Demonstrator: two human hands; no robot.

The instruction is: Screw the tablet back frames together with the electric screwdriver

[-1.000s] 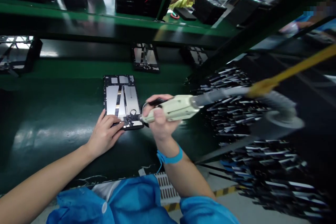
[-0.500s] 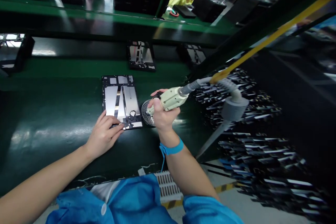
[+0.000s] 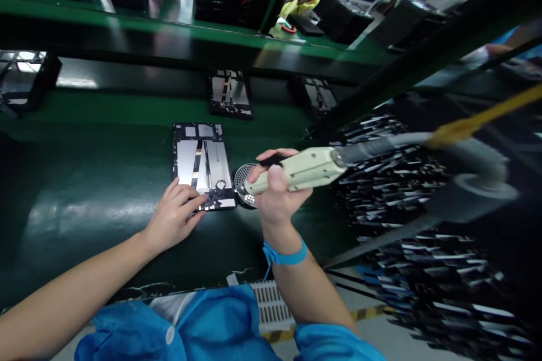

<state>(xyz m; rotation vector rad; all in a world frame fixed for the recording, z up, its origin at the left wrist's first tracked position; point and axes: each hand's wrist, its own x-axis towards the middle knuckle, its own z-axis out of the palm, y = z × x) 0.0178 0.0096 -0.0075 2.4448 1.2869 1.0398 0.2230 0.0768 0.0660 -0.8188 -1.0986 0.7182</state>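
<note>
On the green bench lies a tablet with its back off, its silver battery panels and dark board bare. My left hand is closed at its lower left corner, fingertips pressing on the board end and the thumb at the near edge. In my right hand is a pale electric screwdriver, fingers wrapped round it. Its nose points down and left over a round metal dish with a perforated face, just right of the tablet. The bit's tip is hidden. A blue wrist strap circles my right wrist.
Several more opened tablets, one of them mid-back, lie along the far strip. A grey cable and holder hang at right by a yellow strap. Stacked thin parts crowd the right side. Two people work across the bench.
My right hand has raised the screwdriver slightly and moved it right, away from the tablet; its cable swung right. My left hand stays on the tablet. The view has shifted a little.
</note>
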